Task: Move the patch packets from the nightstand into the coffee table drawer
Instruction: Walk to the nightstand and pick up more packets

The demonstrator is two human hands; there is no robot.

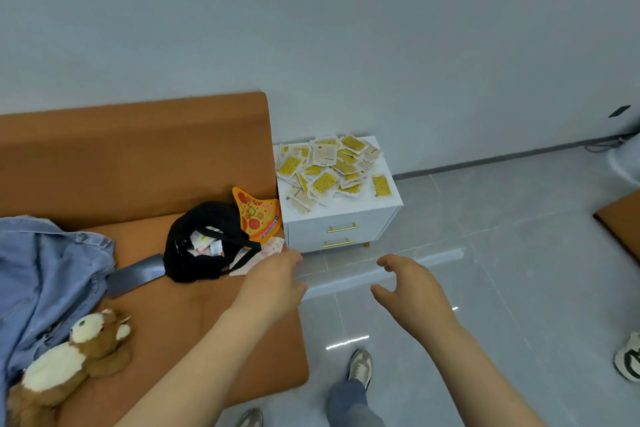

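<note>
Patch packets (329, 170), yellow-and-white, heaped loose over the top surface of the white two-drawer nightstand (381, 218) beside the orange sofa (138, 149); both hands held out in the air short of it, left hand (273, 281) and right hand (412, 284) holding nothing, fingers (388, 262) relaxed, right's loosely curled and spread wide.

Shows a bare left forearm (214, 350) and right forearm (478, 364), uncovered down to the bottom edge of the frame, ending in the left hand (273, 282) and right hand (412, 284). Wears slate-blue trousers (349, 402), one leg visible at lower centre. Has on beige-and-grey sneakers with pale soles: one sneaker (360, 366) at lower centre, the other sneaker's toe (250, 419) at the bottom edge.
</note>
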